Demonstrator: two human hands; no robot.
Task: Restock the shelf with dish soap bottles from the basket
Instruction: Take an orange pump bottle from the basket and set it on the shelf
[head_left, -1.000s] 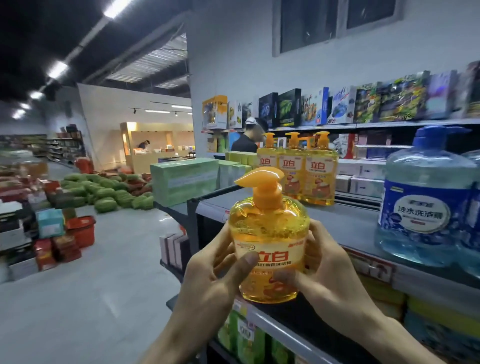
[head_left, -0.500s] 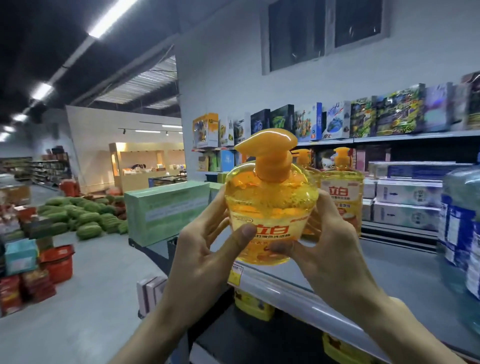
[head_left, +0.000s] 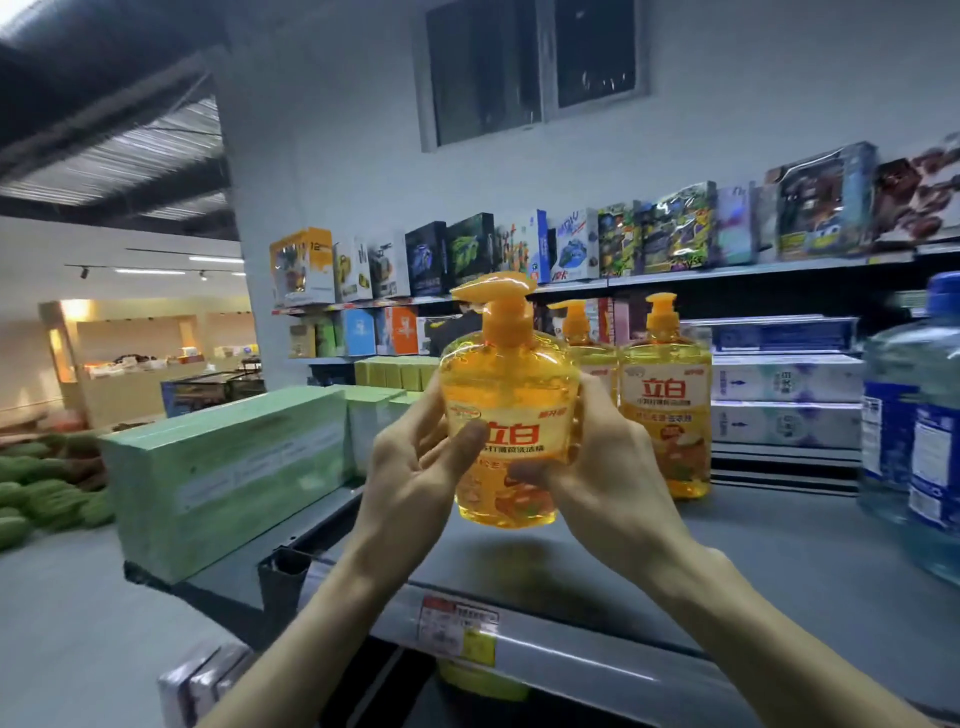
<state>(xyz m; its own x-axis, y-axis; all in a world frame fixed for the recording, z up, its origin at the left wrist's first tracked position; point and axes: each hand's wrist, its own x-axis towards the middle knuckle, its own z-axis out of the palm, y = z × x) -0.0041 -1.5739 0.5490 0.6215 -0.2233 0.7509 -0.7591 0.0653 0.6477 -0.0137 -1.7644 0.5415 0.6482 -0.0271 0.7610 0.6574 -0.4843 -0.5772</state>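
An orange dish soap bottle with a pump top is upright just above the grey shelf. My left hand grips its left side with the thumb across the label. My right hand grips its right side and lower front. Behind it, two more orange dish soap bottles stand on the shelf, one mostly hidden by the held bottle. The basket is out of view.
Large blue bottles stand at the shelf's right end. Green boxes lie at its left end. A far shelf holds toy boxes and white packs. A price tag sits on the shelf's front rail.
Both hands have carried the bottle forward over the shelf, toward the standing orange bottles, and lower against the shelf surface. My view has moved closer to the shelf.
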